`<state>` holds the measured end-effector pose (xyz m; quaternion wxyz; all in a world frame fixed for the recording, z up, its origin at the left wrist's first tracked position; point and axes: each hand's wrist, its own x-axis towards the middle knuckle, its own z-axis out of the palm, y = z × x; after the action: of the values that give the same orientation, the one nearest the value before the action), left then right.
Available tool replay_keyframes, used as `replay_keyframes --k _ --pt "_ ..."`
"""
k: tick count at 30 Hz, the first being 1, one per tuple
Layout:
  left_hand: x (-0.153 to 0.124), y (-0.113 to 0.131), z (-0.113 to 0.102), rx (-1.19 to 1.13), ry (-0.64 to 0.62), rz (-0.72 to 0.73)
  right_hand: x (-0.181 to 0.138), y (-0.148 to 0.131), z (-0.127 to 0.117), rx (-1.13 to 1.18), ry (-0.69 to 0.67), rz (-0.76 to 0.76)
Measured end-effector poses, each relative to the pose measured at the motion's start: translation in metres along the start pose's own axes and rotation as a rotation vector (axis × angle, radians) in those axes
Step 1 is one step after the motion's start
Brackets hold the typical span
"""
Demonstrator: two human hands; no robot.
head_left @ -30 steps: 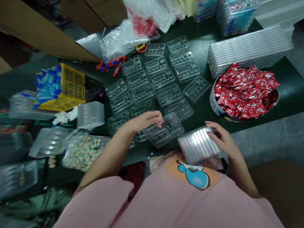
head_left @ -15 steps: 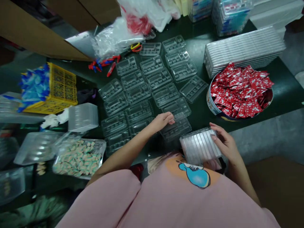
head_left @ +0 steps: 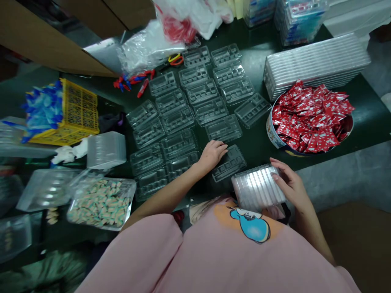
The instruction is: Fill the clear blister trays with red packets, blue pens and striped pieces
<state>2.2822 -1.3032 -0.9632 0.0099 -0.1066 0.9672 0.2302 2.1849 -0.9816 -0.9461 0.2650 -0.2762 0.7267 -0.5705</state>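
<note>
My left hand lies palm down, fingers stretched out, touching the left edge of a clear plastic tray with moulded compartments. That tray lies flat on the dark green table near its front edge. Rows of similar trays spread across the table beyond and to the left of the hand. My right hand grips the right end of a stack of nested clear trays, fingers behind it and thumb on the near side. The stack rests at the table's front edge, against my body.
A round tin of red sachets stands on the right, before a long tray stack. At left are a yellow basket with blue packets and a clear tub of small beige-green pieces. Scissors lie near plastic bags.
My left hand has let go of the tray it was pinching and flattened beside it. The tray now lies flat, and several trays beyond it have shifted away from me. My right hand stays put.
</note>
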Motion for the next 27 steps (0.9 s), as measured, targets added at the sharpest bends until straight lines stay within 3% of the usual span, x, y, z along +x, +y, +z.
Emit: replay_keyframes --k 2,4,6,9,12,27 --pt "0.004 0.015 -0.005 -0.079 0.072 0.003 0.002 -0.001 0.0 -0.018 0.006 -0.014" --pt "0.008 0.04 -0.015 -0.259 0.06 -0.001 0.005 -0.003 0.0 -0.048 0.01 -0.033" --pt "0.015 0.066 -0.024 -0.478 -0.156 0.01 0.008 -0.005 -0.001 -0.077 0.002 -0.053" --pt "0.03 0.09 -0.027 -0.701 -0.614 -0.002 0.012 -0.008 -0.001 -0.092 -0.038 -0.083" --pt "0.046 0.094 -0.02 -0.818 -0.83 -0.062 0.013 -0.01 -0.001 -0.079 -0.056 -0.104" --pt "0.056 0.097 -0.001 -1.046 -0.947 -0.287 0.011 -0.009 -0.002 -0.024 -0.036 -0.1"
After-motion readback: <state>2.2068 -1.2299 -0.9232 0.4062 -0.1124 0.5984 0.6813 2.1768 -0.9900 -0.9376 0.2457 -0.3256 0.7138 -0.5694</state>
